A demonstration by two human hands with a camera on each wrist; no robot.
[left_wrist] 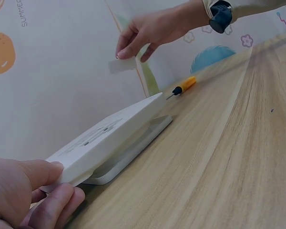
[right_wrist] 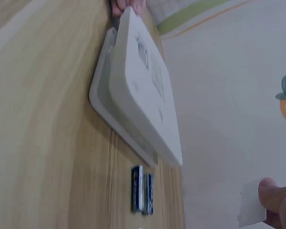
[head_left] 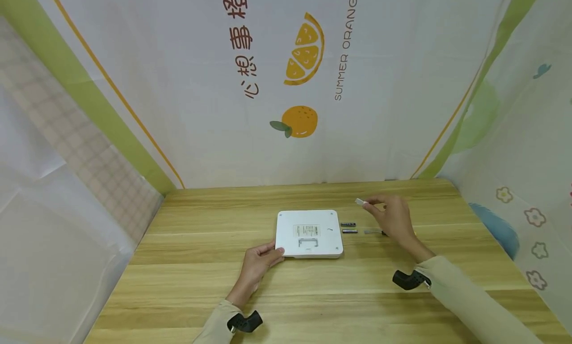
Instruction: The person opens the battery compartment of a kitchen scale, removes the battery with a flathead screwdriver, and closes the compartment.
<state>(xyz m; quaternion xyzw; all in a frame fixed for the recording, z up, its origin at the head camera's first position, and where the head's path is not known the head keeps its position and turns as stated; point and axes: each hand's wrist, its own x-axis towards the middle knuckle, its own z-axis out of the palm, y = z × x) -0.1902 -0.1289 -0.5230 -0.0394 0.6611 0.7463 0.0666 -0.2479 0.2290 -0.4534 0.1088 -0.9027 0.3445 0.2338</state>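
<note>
A white square device, which looks like a kitchen scale, lies underside up on the table. Its battery compartment is uncovered, below a printed label. My left hand pinches the device's near left corner, thumb on top and fingers below. Up and to the right of the device, my right hand pinches a small white battery cover in the air. Two dark batteries lie side by side on the table just right of the device.
A screwdriver with a yellow and black handle lies right of the batteries, partly hidden by the right hand in the head view. The wooden table meets a printed curtain at its back edge.
</note>
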